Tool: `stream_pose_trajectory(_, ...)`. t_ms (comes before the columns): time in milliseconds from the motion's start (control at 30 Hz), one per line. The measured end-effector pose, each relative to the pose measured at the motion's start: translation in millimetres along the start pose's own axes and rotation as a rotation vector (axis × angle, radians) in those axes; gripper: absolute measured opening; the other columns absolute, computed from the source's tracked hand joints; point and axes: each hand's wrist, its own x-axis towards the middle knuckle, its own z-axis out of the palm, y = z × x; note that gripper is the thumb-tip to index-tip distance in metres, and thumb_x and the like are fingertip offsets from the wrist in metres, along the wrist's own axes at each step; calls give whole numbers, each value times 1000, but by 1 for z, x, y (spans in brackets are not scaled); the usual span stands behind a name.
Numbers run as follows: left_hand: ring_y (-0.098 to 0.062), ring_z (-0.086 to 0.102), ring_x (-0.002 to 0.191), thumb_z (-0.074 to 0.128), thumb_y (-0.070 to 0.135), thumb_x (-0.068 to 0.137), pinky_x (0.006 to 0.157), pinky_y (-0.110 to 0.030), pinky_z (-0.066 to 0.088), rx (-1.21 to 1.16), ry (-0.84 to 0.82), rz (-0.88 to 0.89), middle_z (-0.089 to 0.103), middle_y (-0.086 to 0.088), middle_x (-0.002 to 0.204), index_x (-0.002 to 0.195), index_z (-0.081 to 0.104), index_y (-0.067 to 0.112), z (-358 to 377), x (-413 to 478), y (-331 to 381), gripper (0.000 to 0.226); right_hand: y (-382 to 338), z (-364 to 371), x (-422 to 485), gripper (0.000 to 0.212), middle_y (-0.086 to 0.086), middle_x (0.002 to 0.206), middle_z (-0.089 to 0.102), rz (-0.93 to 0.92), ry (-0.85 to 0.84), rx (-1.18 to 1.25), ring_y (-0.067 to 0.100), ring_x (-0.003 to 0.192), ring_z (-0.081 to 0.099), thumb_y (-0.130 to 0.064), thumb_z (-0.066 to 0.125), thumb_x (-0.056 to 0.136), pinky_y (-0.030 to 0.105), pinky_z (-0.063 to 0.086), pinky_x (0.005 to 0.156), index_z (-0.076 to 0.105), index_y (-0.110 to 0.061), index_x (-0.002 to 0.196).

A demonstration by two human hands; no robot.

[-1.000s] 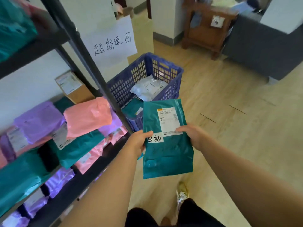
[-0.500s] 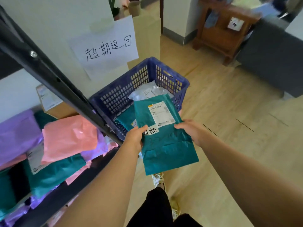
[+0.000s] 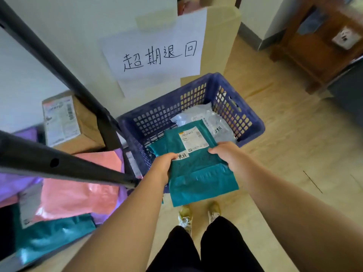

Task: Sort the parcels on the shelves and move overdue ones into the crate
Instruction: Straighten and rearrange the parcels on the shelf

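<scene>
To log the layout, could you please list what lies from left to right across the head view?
In order: cardboard box, left hand, teal parcel, right hand, wooden cabinet; the blue crate overlaps these, so omitted.

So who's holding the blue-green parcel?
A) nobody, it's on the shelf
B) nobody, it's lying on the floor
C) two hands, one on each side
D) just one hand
C: the left hand grips the left edge of the blue-green parcel and the right hand grips its right edge, with the parcel's far end reaching over the blue crate.
</scene>
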Motion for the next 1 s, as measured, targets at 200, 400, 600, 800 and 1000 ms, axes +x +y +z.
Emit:
stream_pose_trajectory(200,-25,65,61,60,5,89,50,-30,53,-19,150,-36,69,-14,78,100,65,4,-7,36,6,12,-36,22,54,42,18,130,60,-41,-137,-216,18,90,49,-20,63,93,29,41,68,57,-1,130)
stream_pose_trajectory(400,-33,68,97,66,6,86,89,-51,55,34,340,2,70,-16,106,111,67,3,-9,99,0,25,-61,47,111,10,12,80,50,-29,-236,-369,22,64,46,-4,53,86,29,34,56,56,-2,96)
stream_pose_trajectory(600,-23,60,86,59,9,93,71,-27,49,152,468,86,63,-1,90,111,65,9,-8,164,-4,19,-54,72,174,41,25,124,60,-89,-328,-532,36,106,62,0,60,86,35,53,82,56,4,126)
stream_pose_trajectory(800,-24,56,89,52,1,91,72,-28,45,294,546,-15,62,-8,103,116,57,10,-14,208,-20,27,-25,97,212,48,21,126,57,-100,-370,-699,38,112,58,5,56,86,42,51,96,46,1,133)
stream_pose_trajectory(1000,-14,53,70,57,10,93,53,-25,40,458,425,-131,61,-5,95,123,56,4,-12,235,-28,31,-4,116,236,44,22,131,51,-190,-328,-974,38,121,51,-10,54,92,41,44,95,43,-2,134)
